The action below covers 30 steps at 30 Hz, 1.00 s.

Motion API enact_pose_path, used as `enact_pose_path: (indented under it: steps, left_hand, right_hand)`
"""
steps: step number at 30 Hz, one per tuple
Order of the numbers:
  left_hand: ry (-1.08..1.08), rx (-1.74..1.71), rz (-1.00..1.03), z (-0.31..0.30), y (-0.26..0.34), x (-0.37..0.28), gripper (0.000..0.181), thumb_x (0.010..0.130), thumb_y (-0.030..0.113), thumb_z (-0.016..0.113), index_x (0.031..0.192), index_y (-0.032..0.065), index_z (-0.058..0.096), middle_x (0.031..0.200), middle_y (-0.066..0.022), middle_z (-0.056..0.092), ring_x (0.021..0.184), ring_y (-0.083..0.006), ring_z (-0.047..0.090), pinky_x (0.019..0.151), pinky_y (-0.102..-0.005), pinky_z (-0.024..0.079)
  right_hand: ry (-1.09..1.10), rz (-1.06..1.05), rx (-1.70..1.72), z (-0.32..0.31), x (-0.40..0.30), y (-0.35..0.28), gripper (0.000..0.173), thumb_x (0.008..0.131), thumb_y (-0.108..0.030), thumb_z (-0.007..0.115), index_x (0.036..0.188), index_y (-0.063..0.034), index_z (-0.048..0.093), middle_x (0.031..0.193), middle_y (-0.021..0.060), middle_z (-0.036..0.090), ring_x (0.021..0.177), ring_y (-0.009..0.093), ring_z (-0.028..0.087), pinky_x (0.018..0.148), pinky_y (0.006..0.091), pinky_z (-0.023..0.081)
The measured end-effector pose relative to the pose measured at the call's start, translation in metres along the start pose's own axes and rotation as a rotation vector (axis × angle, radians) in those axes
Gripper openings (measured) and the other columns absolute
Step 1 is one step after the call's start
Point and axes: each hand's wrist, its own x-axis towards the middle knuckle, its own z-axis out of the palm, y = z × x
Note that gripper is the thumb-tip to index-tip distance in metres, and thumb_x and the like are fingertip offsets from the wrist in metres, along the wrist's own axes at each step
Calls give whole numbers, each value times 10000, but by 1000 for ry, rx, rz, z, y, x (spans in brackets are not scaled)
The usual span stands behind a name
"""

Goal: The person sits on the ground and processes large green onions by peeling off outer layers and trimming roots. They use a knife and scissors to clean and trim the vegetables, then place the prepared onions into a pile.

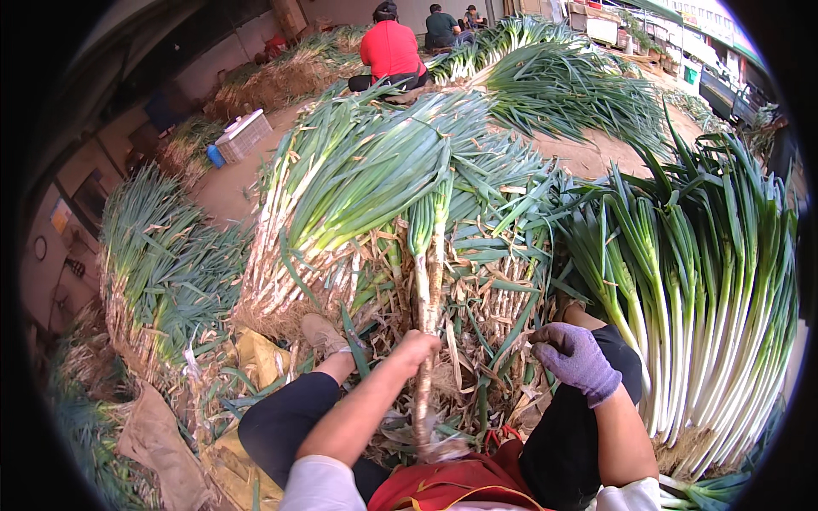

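Note:
My bare left hand (415,350) is shut around the lower stems of long green onions (422,287) between my knees. One stem above the fist looks pale, the one beside it is brown and unpeeled. The root end below the fist is blurred. My right hand (575,361), in a purple-grey knit glove, hovers by my right knee with its fingers curled. Nothing shows in it, but the palm is hidden. To its right stands a thick row of cleaned green onions (690,306) with white stems. Unpeeled green onions (300,255) lie heaped in front of me.
Dry peelings (460,358) cover the ground between my feet. Yellow sacking (259,358) and a brown sack (160,441) lie at left. More green onions (166,268) lean farther left. A white crate (244,134) stands beyond. A person in red (393,54) sits ahead; others sit farther back.

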Motion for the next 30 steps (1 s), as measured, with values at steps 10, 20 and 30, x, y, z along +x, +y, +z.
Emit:
enact_pose_path:
  steps: [10,20,30]
  left_hand:
    - [-478,-185,99,-116,-42,-294,613,567,136,714,1113,-20,483,830,-134,593,722,-238,626,608,-372,544]
    - [-28,373,651,-87,1,-285,404,787,128,700,1116,-11,509,879,-79,598,713,-114,588,604,-266,505]
    - [-8,528,842,-5,74,-69,658,881,528,542,1259,-4,456,934,-139,623,812,-223,593,728,-353,477]
  right_hand:
    - [-619,92,839,73,24,-55,601,893,-409,585,1292,11,425,1062,135,605,914,227,636,826,371,525]
    - [-197,-46,1074,90,84,-170,247,844,-138,610,1022,19,539,830,121,630,646,217,629,628,320,551]
    - [-26,-142,1012,107,151,-20,466,812,-236,698,1177,-34,490,1052,100,578,935,190,583,741,319,522]
